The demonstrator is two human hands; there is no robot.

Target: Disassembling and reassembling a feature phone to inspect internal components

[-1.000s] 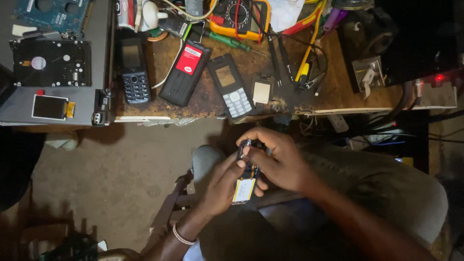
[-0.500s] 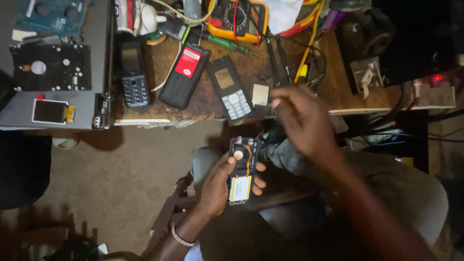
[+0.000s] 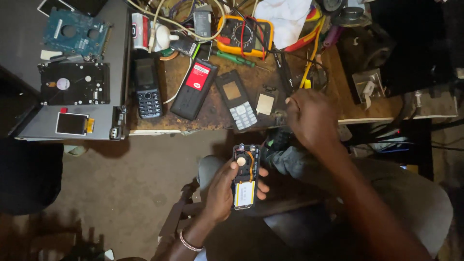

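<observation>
My left hand holds an opened mobile phone over my lap, its back off, showing a circuit board, wires and a silver battery. My thumb rests on its upper part. My right hand is raised to the front edge of the wooden workbench, fingers bent near a small square part; whether it holds anything is not visible. A grey keypad phone, a black phone back with a red label and a dark keypad phone lie on the bench.
A yellow multimeter sits at the bench's back among tangled cables and a green screwdriver. Left, a grey case carries a hard drive, a blue circuit board and a small screen. Bare floor below left.
My right hand left the opened phone and rose up and right to the bench edge. The left hand keeps the phone, now uncovered, over my lap.
</observation>
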